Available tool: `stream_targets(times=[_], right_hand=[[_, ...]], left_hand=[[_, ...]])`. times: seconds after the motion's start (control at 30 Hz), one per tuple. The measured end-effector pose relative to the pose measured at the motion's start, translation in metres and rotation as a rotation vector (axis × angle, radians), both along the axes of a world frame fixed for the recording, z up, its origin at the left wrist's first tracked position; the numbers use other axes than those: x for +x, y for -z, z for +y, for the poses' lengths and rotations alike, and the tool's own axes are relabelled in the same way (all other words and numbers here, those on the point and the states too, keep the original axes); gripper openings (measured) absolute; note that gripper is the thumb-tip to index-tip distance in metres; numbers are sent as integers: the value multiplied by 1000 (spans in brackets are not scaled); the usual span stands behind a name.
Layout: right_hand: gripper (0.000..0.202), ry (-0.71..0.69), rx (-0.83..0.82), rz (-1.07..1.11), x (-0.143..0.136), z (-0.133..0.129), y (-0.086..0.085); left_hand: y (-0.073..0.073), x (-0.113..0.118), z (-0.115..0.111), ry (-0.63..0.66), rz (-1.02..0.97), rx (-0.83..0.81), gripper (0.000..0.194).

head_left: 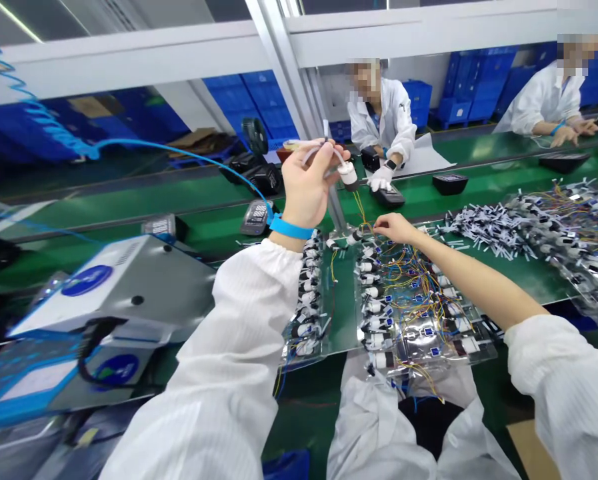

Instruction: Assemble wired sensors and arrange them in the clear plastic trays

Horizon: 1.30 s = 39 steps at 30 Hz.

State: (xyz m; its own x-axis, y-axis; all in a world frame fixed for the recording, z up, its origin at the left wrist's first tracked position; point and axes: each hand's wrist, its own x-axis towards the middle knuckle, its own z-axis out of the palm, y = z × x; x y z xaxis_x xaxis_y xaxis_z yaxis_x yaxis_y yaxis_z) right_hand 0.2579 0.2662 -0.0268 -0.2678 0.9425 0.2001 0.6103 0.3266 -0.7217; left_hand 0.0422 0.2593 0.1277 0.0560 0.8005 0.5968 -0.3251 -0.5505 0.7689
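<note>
Our left hand (311,181) holds up a motor (348,175), our right hand (397,229) pinching its wires (361,204), seemingly untangling; next needs gentle pulling.

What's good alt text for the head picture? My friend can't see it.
A person's left-hand grip holds up a small white-and-black cylinder, its yellow wires running down to the right-hand grip. Below lie clear plastic trays of similar cylinders; beyond, two people wear white coats.
</note>
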Motion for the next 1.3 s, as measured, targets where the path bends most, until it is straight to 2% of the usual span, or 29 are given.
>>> stream_targets(times=[0.1,0.27,0.37,0.47,0.5,0.6,0.67,0.7,0.83,1.03,1.17,1.3], right_hand=[[10,75,-12,35,12,4,6],[8,146,-86,112,34,6,3],[6,135,-145,159,38,8,-2],[9,99,-187,256,31,8,-9],[16,74,-194,286,26,8,-11],[52,-63,-157,298,4,6,-17],[64,-182,-95,239,-11,6,-19],[61,-228,-68,204,-18,7,-20],[24,-297,-56,157,-33,9,-20],[32,-163,-221,441,-32,15,-17],[37,-41,-290,793,-30,24,-23],[39,-11,-292,860,-26,29,-39]], left_hand=[[0,-15,8,-73,-18,25,39],[15,-37,35,-174,-40,28,52],[20,-38,47,-166,-35,-1,53],[21,-30,55,-130,-53,-54,52],[21,-27,57,-115,-69,-74,51],[19,-17,60,-60,-97,-74,49],[17,-12,58,-32,-76,-42,48],[16,-10,56,-31,-60,-33,47],[13,-8,48,-67,-39,-61,47],[14,-17,47,37,-24,-53,42],[0,-25,50,47,56,-69,39],[-17,-34,56,-24,65,-7,40]])
